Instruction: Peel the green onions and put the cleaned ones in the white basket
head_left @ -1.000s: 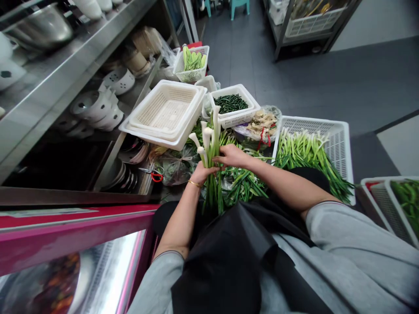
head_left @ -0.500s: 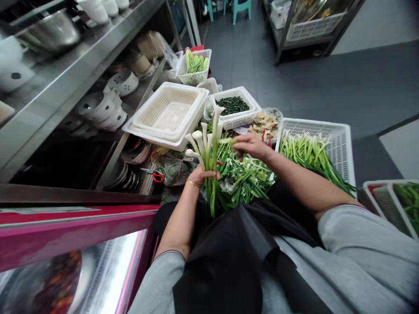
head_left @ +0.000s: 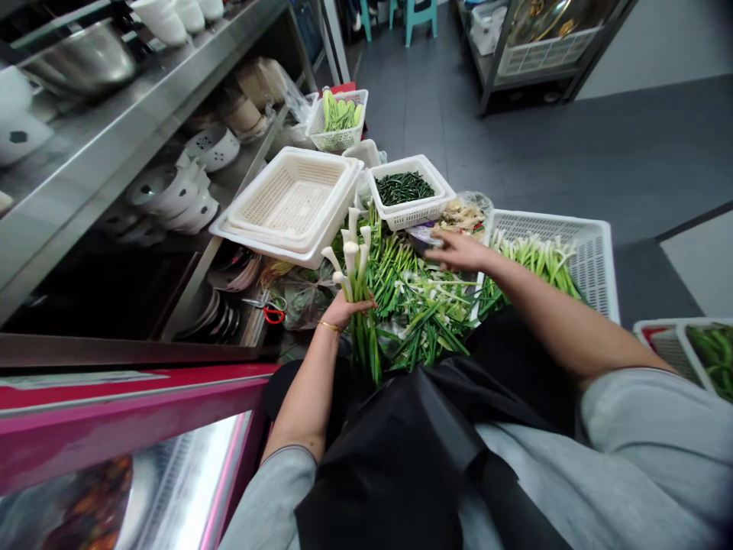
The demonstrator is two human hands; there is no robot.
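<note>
Wrapped around a bunch of spring onions [head_left: 358, 286] is my left hand [head_left: 343, 308]. Their white bulb ends point up and away from me, while the green leaves hang down towards my lap. My right hand [head_left: 461, 250] is stretched out, slightly blurred, with its fingers apart and no object visible in them. Below it lies a loose pile of green leaves and trimmings [head_left: 432, 325]. To its right, a white basket [head_left: 601, 263] holds more spring onions [head_left: 544, 260], bulbs facing away.
Stacked white baskets [head_left: 234, 218] stand ahead on the left. Beside them is a basket of dark green chillies [head_left: 404, 188]. Red-handled scissors [head_left: 273, 314] lie near the metal shelf [head_left: 143, 84] on the left. A pink-edged cabinet [head_left: 143, 405] is close to my left arm.
My right hand has moved right, away from the bunch, and the pale green strip in its fingers is no longer seen there. My left hand has lowered the bunch slightly and shifted left.
</note>
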